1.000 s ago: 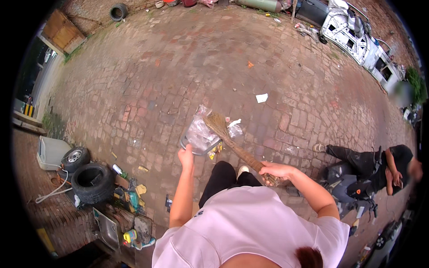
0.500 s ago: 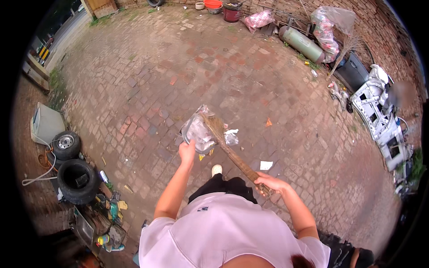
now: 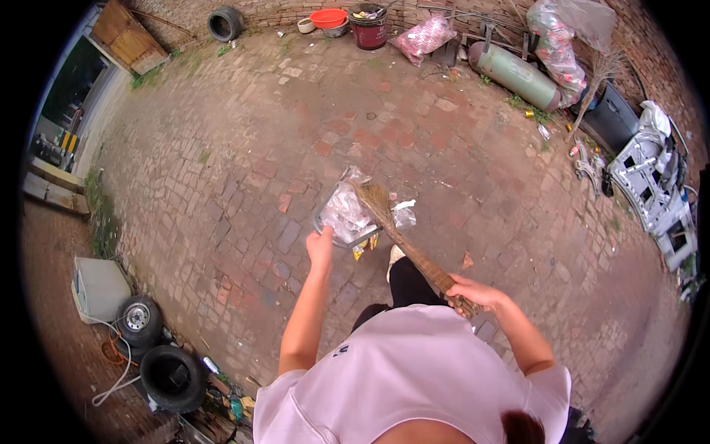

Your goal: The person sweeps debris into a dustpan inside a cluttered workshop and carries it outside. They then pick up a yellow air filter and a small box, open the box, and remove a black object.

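Above the brick ground [image 3: 222,163], the left hand [image 3: 320,248] has its grip clamped on a dustpan [image 3: 365,238] heaped with clear plastic [image 3: 343,210]; the right hand [image 3: 477,293] grips a broom [image 3: 416,257], bristles beside the plastic.

The person wears a loose, pale pink shirt [image 3: 414,362] that fills the lower centre of the frame, with short sleeves [image 3: 551,388], a thin seam [image 3: 302,412] towards the lower left and a rounded neckline [image 3: 421,419] at the bottom edge. A small dark marking [image 3: 341,350] sits left of centre. Below are black trousers [image 3: 410,285] and a pale shoe [image 3: 397,255]. The left hand [image 3: 320,246] and right hand [image 3: 475,294] are bare.
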{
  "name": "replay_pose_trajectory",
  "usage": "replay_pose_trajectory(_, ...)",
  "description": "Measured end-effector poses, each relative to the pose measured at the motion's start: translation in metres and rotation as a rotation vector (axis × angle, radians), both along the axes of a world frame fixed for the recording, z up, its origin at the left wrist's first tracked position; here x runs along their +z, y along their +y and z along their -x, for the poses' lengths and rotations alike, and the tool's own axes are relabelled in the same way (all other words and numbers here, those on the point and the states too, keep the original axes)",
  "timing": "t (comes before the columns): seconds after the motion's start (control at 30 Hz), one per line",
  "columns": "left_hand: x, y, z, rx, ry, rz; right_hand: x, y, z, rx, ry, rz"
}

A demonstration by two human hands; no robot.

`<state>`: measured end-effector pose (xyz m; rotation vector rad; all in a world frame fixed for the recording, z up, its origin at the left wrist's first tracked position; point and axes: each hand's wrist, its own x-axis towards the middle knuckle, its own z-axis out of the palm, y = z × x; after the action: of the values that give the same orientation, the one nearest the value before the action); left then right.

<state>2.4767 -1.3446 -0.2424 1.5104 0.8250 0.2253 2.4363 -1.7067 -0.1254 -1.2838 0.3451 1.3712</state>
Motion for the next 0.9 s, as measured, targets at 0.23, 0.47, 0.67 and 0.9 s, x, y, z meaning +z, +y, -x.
replay_pose_trajectory(0.23, 0.049, 0.047, -0.209, 0.002, 0.062, -0.068, 0.023, 0.034, -0.244, 0.063, 0.019, -0.023)
replay_pose_trajectory(0.47, 0.026, 0.110, -0.439, -0.086, 0.104, -0.098, -0.012, 0.075, -0.449, 0.012, 0.093, -0.073)
replay_pose_trajectory(0.67, 0.043, 0.130, -0.647, -0.210, 0.131, -0.243, 0.001, 0.106, -0.602, -0.054, 0.060, -0.038)
replay_pose_trajectory(0.9, 0.131, 0.147, -0.875, -0.273, -0.029, -0.249, 0.037, 0.128, -0.788, -0.174, -0.021, -0.144)
